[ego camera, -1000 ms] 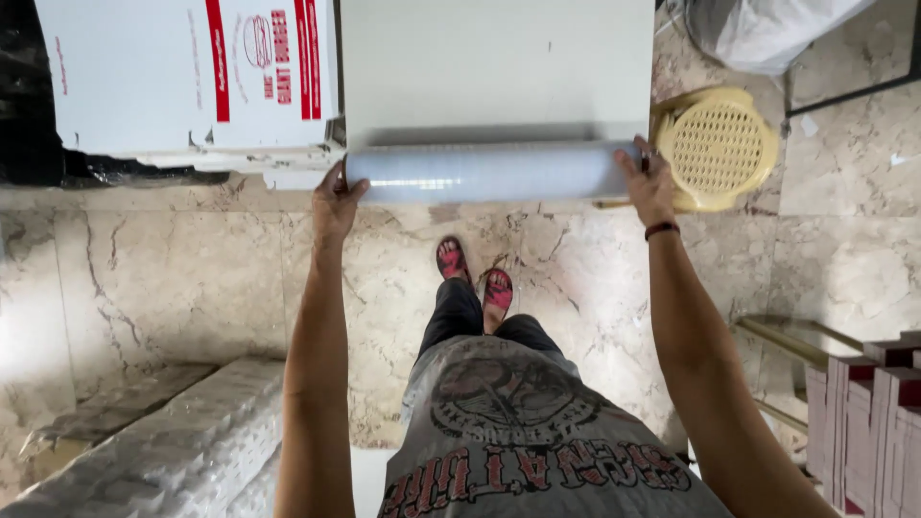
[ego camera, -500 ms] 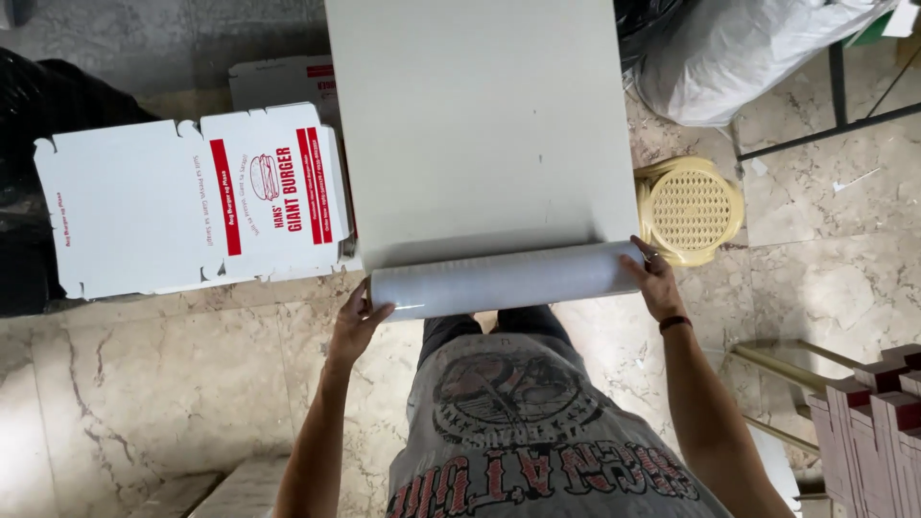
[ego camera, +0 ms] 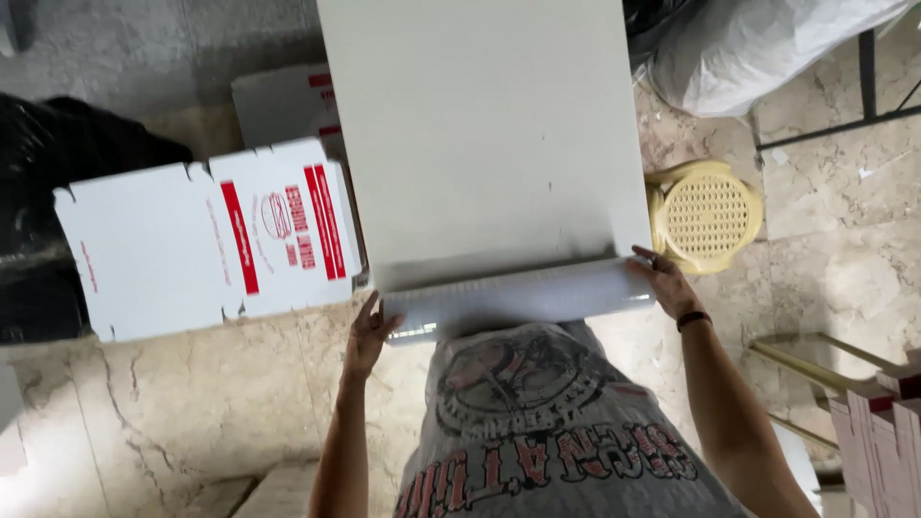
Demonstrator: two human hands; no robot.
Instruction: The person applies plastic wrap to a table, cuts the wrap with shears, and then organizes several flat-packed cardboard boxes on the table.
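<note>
A long roll of clear plastic film point(ego camera: 518, 299) lies across the near edge of a white table top point(ego camera: 480, 125), just in front of my grey printed shirt. My left hand point(ego camera: 369, 331) cups the roll's left end. My right hand point(ego camera: 662, 280), with a dark band on its wrist, grips the right end. The roll is level and held between both hands.
Flat white cartons with red print point(ego camera: 206, 240) lie left of the table, another behind them. A yellow plastic stool point(ego camera: 705, 216) stands to the right. A white sack point(ego camera: 767, 48) is at top right, dark bags point(ego camera: 58, 163) at left, red-and-white boxes point(ego camera: 878, 441) at lower right.
The view has swung down and forward. The roll, held in both hands, has come nearer to my body at the table's near edge; my feet are no longer visible.
</note>
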